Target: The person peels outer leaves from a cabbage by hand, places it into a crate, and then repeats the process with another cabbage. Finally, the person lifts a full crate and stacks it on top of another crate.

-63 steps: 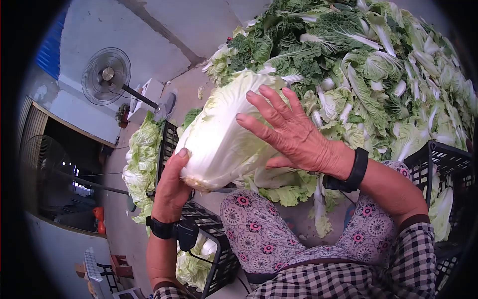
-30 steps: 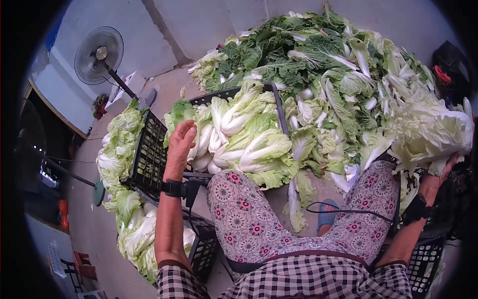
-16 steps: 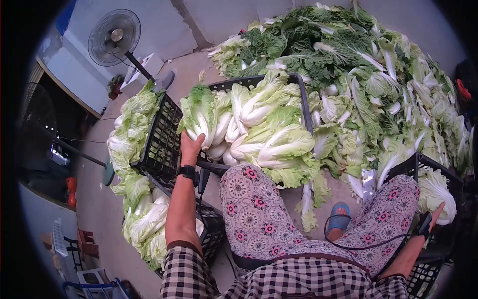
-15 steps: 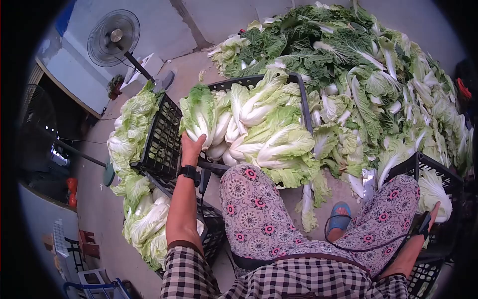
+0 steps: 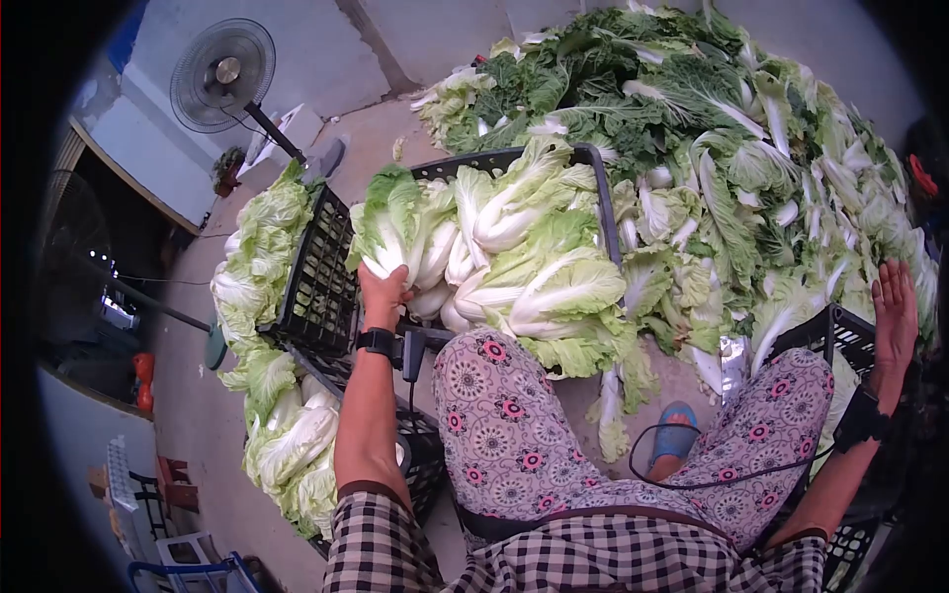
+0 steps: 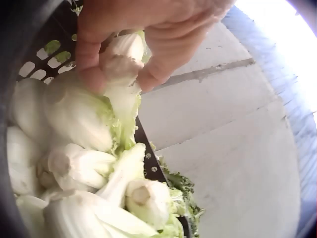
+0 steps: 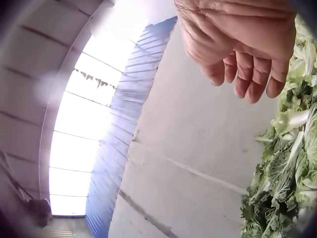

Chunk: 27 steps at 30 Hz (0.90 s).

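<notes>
In the head view the left hand (image 5: 384,295) grips the base of a leafy green cabbage (image 5: 393,222) at the left end of a full black crate (image 5: 605,203). The left wrist view shows thumb and fingers of the left hand (image 6: 148,44) around the stem end of that cabbage (image 6: 124,57), with other white cabbage bases (image 6: 74,111) beside it. The right hand (image 5: 895,321) is raised, fingers extended and holding nothing, above a black crate (image 5: 840,321) at the right. A pale cabbage (image 5: 840,390) lies in that crate, partly hidden by the arm.
A large heap of loose leaves (image 5: 692,128) lies beyond the full crate. More crated cabbages (image 5: 287,435) stand at the left, near a standing fan (image 5: 225,71). A cable (image 5: 732,486) crosses the person's lap, and a blue sandal (image 5: 674,435) is on the floor.
The right hand carried a cabbage to the right crate, let it go and rose above it. The left hand moved onto the leafy cabbage and took hold of its base, which has shifted slightly left.
</notes>
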Motion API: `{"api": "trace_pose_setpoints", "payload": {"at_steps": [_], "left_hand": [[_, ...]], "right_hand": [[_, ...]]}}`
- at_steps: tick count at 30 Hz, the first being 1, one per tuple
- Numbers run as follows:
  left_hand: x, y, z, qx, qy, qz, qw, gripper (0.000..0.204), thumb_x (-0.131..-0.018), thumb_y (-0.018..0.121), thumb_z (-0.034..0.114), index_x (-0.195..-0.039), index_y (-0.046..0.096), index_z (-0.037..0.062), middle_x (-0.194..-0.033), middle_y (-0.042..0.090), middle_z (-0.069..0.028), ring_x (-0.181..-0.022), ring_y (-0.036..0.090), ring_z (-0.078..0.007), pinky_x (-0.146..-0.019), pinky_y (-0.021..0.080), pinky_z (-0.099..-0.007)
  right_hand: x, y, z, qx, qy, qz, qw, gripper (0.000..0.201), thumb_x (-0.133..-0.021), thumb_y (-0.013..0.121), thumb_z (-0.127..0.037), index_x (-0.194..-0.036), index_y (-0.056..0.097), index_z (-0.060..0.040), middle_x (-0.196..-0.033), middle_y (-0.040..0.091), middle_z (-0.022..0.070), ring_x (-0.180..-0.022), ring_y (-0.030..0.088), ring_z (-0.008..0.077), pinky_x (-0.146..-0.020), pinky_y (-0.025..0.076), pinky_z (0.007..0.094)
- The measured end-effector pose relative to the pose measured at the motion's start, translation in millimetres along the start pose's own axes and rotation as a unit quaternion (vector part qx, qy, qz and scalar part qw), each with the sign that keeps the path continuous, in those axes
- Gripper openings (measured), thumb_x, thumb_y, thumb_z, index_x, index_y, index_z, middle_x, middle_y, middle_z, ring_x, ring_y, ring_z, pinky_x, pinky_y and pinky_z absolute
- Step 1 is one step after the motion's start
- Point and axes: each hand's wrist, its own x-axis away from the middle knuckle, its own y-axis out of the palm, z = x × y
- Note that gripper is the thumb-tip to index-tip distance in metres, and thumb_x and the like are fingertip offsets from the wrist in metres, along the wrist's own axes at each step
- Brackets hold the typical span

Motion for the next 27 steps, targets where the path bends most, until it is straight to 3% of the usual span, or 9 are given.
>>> {"api": "trace_pose_setpoints", "payload": {"at_steps": [4,8,12,15,16,20,22,23,27], "left_hand": [[1,-29,48,0.216,-0.053,-0.092,0.971,0.045,-0.082,0.06,0.028,-0.116,0.046,0.0011,-0.099,0.059,-0.0141,-0.071,0.062,-0.0237,-0.054,0.052,-0.0292],[49,-40,107,0.226,0.042,-0.152,0.961,0.059,-0.084,0.056,0.033,-0.128,0.036,-0.0002,-0.103,0.059,-0.0167,-0.071,0.063,-0.0236,-0.052,0.053,-0.0284],[108,-16,156,0.199,0.057,-0.287,0.935,0.075,-0.082,0.057,0.039,-0.137,0.025,0.0009,-0.104,0.058,-0.0169,-0.071,0.064,-0.0222,-0.049,0.052,-0.0285],[161,26,184,0.112,0.046,-0.412,0.903,0.089,-0.075,0.06,0.052,-0.139,0.024,0.0023,-0.103,0.058,-0.0161,-0.071,0.062,-0.0182,-0.049,0.051,-0.0276],[176,40,187,0.078,0.072,-0.454,0.885,0.095,-0.075,0.058,0.063,-0.14,0.025,0.0021,-0.099,0.058,-0.0137,-0.072,0.06,-0.0156,-0.052,0.049,-0.0256],[173,74,181,0.004,0.207,-0.509,0.835,0.096,-0.07,0.061,0.067,-0.138,0.033,0.0056,-0.104,0.056,-0.0135,-0.08,0.058,-0.0154,-0.063,0.047,-0.026],[176,92,177,-0.201,0.418,-0.354,0.812,0.095,-0.066,0.068,0.061,-0.136,0.036,0.0055,-0.114,0.054,-0.0172,-0.095,0.057,-0.0249,-0.077,0.048,-0.0325],[177,101,170,-0.231,0.497,-0.314,0.775,0.095,-0.063,0.078,0.045,-0.136,0.033,0.0053,-0.124,0.049,-0.019,-0.112,0.051,-0.0324,-0.093,0.042,-0.0372],[191,138,144,-0.101,0.39,-0.385,0.83,0.094,-0.059,0.079,0.01,-0.138,0.026,0.0063,-0.126,0.048,-0.0196,-0.118,0.048,-0.0323,-0.098,0.039,-0.0365]], "right_hand": [[42,140,-11,0.135,-0.02,-0.165,0.977,0.042,-0.092,0.051,-0.022,-0.128,0.044,-0.0024,-0.116,0.058,0.0087,-0.106,0.056,0.0166,-0.094,0.042,0.0304],[93,251,4,0.23,-0.068,-0.3,0.923,0.055,-0.08,0.063,-0.02,-0.129,0.044,-0.0061,-0.12,0.053,0.0117,-0.112,0.051,0.02,-0.097,0.038,0.0333],[136,311,35,0.362,-0.385,-0.405,0.746,0.106,-0.057,0.081,-0.033,-0.142,0.021,-0.012,-0.144,0.023,0.0191,-0.134,0.021,0.0366,-0.108,0.021,0.045],[153,323,45,0.413,-0.435,-0.433,0.673,0.11,-0.052,0.081,-0.035,-0.142,0.022,-0.0134,-0.145,0.022,0.0169,-0.135,0.018,0.036,-0.109,0.012,0.0507],[153,324,40,0.42,-0.405,-0.463,0.667,0.103,-0.052,0.082,-0.029,-0.139,0.03,-0.0118,-0.139,0.034,0.0161,-0.131,0.03,0.0327,-0.108,0.017,0.0486],[125,283,79,0.256,-0.272,-0.456,0.807,0.083,-0.06,0.082,-0.023,-0.13,0.042,-0.006,-0.116,0.056,0.013,-0.107,0.054,0.0255,-0.097,0.039,0.0375],[121,269,82,0.218,-0.176,-0.434,0.856,0.079,-0.062,0.082,-0.022,-0.129,0.044,-0.0041,-0.111,0.06,0.0116,-0.102,0.058,0.0223,-0.092,0.044,0.0335],[120,267,82,0.202,-0.131,-0.441,0.865,0.078,-0.063,0.082,-0.022,-0.129,0.044,-0.0034,-0.111,0.06,0.0112,-0.101,0.059,0.021,-0.09,0.045,0.0321],[129,270,77,0.127,-0.011,-0.471,0.873,0.08,-0.063,0.083,-0.02,-0.13,0.043,-0.0038,-0.111,0.061,0.0077,-0.101,0.057,0.0152,-0.09,0.045,0.0298]]}}
